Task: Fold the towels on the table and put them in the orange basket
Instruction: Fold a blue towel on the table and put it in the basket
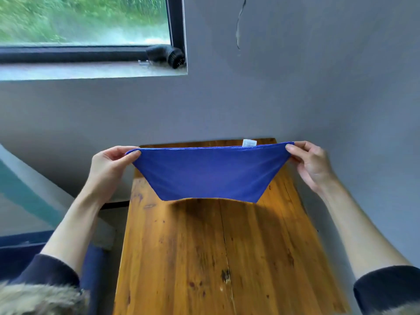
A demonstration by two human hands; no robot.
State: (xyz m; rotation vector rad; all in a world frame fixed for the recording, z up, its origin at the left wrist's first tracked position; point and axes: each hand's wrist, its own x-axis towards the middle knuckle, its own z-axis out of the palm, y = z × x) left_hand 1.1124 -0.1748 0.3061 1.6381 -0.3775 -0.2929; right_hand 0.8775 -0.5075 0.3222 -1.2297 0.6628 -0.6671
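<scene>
A blue towel (210, 172) hangs stretched in the air above the far half of the wooden table (204, 258). My left hand (109, 164) pinches its upper left corner. My right hand (311, 164) pinches its upper right corner. The top edge is pulled taut between the two hands, and a small white label (249, 142) sticks up from it near the right. The towel's lower edge hangs free and casts a shadow on the wood. No orange basket is in view.
The table's far end meets a grey wall (295, 87). A window (84, 21) with a black brush-like object (166, 56) on its sill is at the upper left. A blue seat (13, 251) lies left of the table.
</scene>
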